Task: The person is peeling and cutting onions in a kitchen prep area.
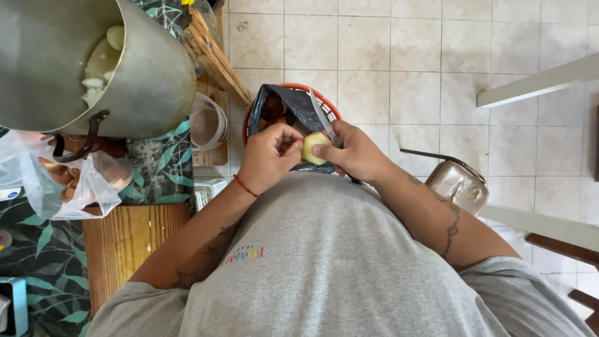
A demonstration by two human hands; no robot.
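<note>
My left hand [269, 153] pinches the left side of a small pale peeled onion [314, 147], held over an orange bin [332, 109] lined with a dark bag [293, 103]. My right hand [354, 151] supports the onion's right side with the thumb and grips a knife [323, 117], its blade pointing up and away over the bin. A red string bracelet is on my left wrist.
A large metal pot [150, 81] with peeled pale pieces stands on a leaf-patterned tablecloth [159, 165] at left. A clear plastic bag [75, 181] of onions lies beside it. A white bucket [209, 125], a metal container with a handle [458, 184] and tiled floor are around.
</note>
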